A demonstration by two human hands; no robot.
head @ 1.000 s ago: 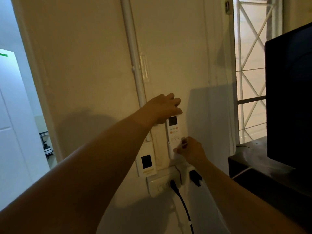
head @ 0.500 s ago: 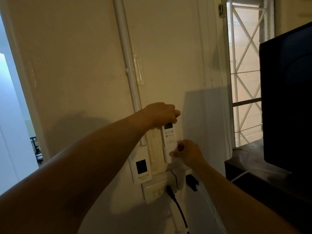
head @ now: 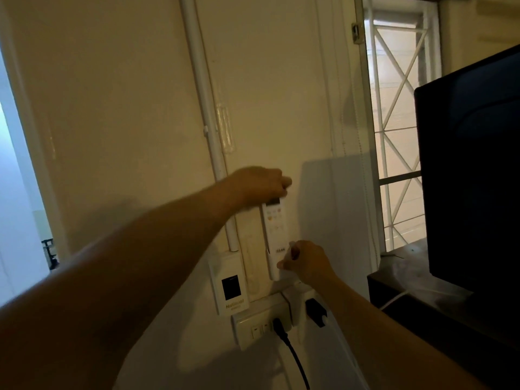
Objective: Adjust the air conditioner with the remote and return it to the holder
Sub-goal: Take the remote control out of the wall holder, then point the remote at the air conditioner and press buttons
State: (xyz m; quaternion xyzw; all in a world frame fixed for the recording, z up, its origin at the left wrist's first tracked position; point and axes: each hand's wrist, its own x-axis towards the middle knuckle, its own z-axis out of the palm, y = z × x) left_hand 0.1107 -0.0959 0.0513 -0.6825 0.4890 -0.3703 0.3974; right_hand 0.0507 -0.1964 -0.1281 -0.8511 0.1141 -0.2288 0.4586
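While the left hand (head: 260, 185) grips the remote (head: 275, 229) top, the right hand (head: 305, 261) pinches its holder (head: 274, 270) (nearby panel (head: 231, 288) reads "National").

— What is different about your left hand (head: 260, 184) from a second ago?

— Your fingers were spread open above the remote (head: 275, 229); now they are curled down over its top end, covering most of the small screen.

— And your right hand (head: 302, 261)?

— It sits a little lower on the remote's bottom end, at the holder (head: 274, 270), where more of the remote's lower part is now hidden.
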